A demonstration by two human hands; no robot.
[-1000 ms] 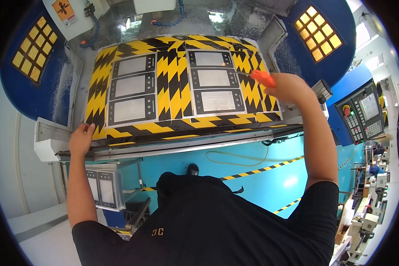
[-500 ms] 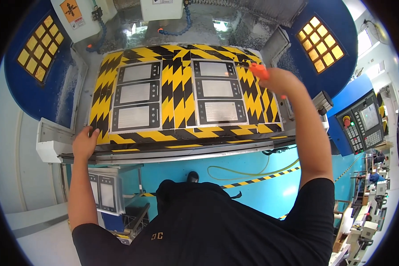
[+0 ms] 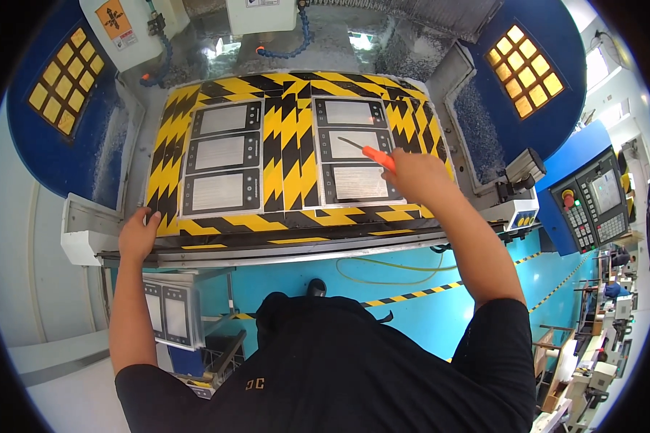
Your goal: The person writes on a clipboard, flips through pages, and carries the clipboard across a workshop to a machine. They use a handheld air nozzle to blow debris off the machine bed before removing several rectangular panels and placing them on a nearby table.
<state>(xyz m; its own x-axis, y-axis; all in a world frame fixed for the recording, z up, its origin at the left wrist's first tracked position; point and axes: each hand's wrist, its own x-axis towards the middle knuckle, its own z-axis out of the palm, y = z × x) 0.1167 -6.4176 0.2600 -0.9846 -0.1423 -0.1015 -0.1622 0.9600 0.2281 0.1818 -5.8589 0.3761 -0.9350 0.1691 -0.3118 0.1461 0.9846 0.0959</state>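
In my right hand (image 3: 422,178) is an orange air blow gun (image 3: 378,156) with a thin, dark nozzle. The hand is closed around its handle, over the right set of panels. The nozzle points left above the middle panel (image 3: 366,138) of that set; I cannot tell if it touches. Three flat panels with black borders and pale windows lie in a column here, and three more form the left column, such as the front one (image 3: 222,190). My left hand (image 3: 139,234) rests at the front left corner of the yellow-and-black striped bed (image 3: 291,162), thumb and fingers apart.
Blue machine walls with gridded lamps (image 3: 525,72) flank the bed. Flexible coolant hoses (image 3: 285,52) hang at the back. On the right is a control panel (image 3: 591,203). Bagged panels (image 3: 170,314) stand below left. A yellow hose (image 3: 390,280) loops on the blue floor.
My right hand has swung left and nearer with the blow gun, from the right edge of the bed to over the right panels. The left hand stays put.
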